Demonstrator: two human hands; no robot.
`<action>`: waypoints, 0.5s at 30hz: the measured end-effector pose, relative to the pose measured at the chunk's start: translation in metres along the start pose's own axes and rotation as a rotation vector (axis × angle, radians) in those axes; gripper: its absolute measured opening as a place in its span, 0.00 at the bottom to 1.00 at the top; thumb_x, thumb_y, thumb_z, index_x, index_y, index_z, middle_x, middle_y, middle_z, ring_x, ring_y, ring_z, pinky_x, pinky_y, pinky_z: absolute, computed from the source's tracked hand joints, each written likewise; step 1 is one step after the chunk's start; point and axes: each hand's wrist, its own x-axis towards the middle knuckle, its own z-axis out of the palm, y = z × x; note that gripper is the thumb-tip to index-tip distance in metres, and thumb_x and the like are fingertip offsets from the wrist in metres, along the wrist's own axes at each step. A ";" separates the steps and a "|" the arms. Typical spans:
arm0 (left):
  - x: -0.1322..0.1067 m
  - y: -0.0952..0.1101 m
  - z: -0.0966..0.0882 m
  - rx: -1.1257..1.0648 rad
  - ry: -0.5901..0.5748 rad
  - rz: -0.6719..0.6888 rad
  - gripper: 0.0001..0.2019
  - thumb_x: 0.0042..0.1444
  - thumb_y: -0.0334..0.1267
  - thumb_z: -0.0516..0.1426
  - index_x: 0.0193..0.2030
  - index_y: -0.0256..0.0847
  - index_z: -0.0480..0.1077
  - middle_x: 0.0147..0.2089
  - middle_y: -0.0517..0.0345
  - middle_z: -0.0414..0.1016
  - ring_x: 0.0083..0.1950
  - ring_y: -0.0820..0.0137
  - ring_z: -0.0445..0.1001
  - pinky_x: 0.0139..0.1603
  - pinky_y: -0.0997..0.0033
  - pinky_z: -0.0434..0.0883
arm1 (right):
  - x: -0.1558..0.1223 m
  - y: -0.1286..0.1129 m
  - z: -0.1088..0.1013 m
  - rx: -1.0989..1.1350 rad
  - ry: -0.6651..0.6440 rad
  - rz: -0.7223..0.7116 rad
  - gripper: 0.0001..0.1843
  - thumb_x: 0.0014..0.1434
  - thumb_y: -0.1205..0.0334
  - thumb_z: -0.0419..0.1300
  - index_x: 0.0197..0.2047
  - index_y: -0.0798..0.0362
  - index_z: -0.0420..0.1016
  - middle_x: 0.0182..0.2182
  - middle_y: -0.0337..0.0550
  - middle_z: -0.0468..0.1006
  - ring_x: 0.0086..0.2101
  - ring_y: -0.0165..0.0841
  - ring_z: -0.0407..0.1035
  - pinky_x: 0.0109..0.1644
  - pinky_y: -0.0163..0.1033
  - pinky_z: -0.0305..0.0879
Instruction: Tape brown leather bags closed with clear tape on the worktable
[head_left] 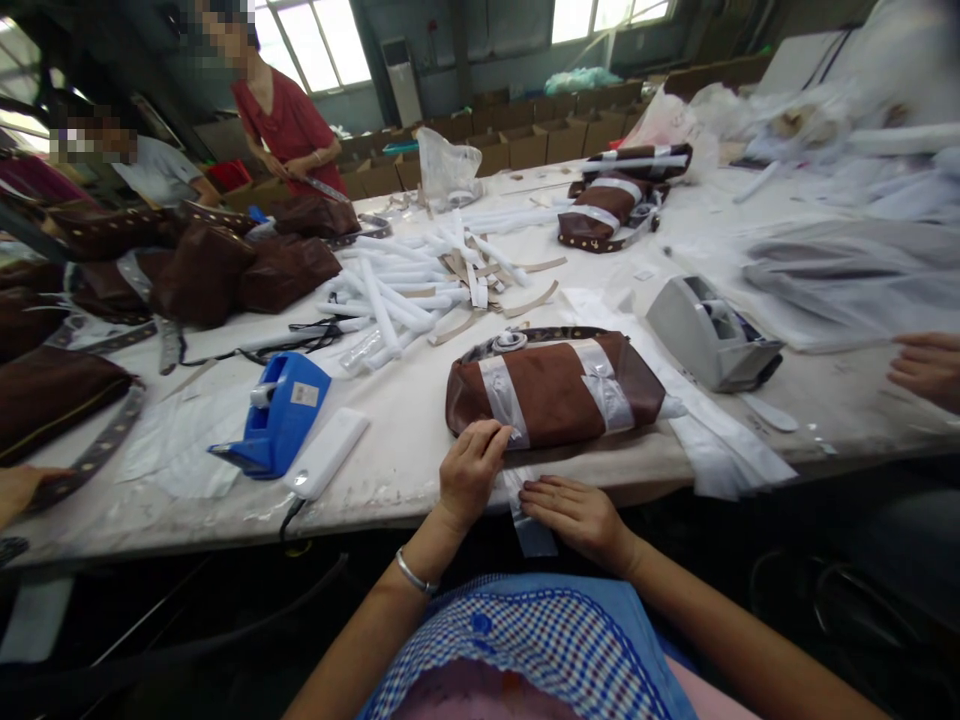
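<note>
A long brown leather-like bag [547, 400] with two translucent plastic bands around it lies on its side just right of the centre of the frame, near the front edge of the white-covered desk [409, 450]. The left hand [469, 470] touches its lower left edge, grip drawn into a pinch beside the left band; whether film sits between the fingertips cannot be told. The right hand [574, 510], below the bag, lays its extended fingers on a clear flat plastic strip [536, 538] hanging over the desk's edge; its thumb is hidden, so whether the grip is clenched cannot be told.

A blue plastic tape dispenser [289, 420] stands left of centre, a grey plastic tape dispenser [705, 335] right of the bag. White tube-like rolls [382, 310] lie heaped behind. Brown bags [202, 275] crowd the left side, and a person in a red top [289, 125] stands upper left.
</note>
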 end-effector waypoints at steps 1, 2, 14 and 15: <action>0.000 0.000 0.000 0.001 0.011 -0.001 0.17 0.61 0.28 0.57 0.56 0.41 0.71 0.49 0.52 0.78 0.53 0.64 0.76 0.60 0.65 0.72 | 0.000 -0.001 0.000 -0.003 0.006 0.001 0.16 0.68 0.74 0.53 0.55 0.55 0.76 0.47 0.49 0.83 0.51 0.36 0.76 0.57 0.47 0.75; 0.001 0.000 0.001 -0.001 0.019 -0.005 0.16 0.61 0.28 0.57 0.55 0.41 0.71 0.48 0.53 0.79 0.52 0.65 0.76 0.60 0.66 0.72 | 0.001 -0.002 -0.001 -0.007 0.011 0.002 0.16 0.68 0.73 0.53 0.55 0.55 0.76 0.47 0.49 0.83 0.51 0.37 0.76 0.57 0.47 0.75; -0.003 0.003 0.005 0.024 0.060 0.018 0.08 0.62 0.29 0.57 0.46 0.41 0.73 0.42 0.56 0.79 0.47 0.65 0.76 0.58 0.63 0.73 | 0.052 0.019 -0.034 0.105 0.039 0.025 0.18 0.67 0.73 0.54 0.56 0.51 0.75 0.44 0.46 0.84 0.43 0.33 0.79 0.50 0.40 0.77; -0.005 0.002 0.005 0.008 0.059 0.021 0.08 0.63 0.29 0.57 0.47 0.41 0.73 0.43 0.56 0.79 0.48 0.65 0.77 0.59 0.63 0.72 | 0.058 0.022 -0.036 0.118 0.038 0.038 0.19 0.67 0.73 0.53 0.56 0.50 0.75 0.43 0.45 0.84 0.42 0.33 0.79 0.48 0.39 0.77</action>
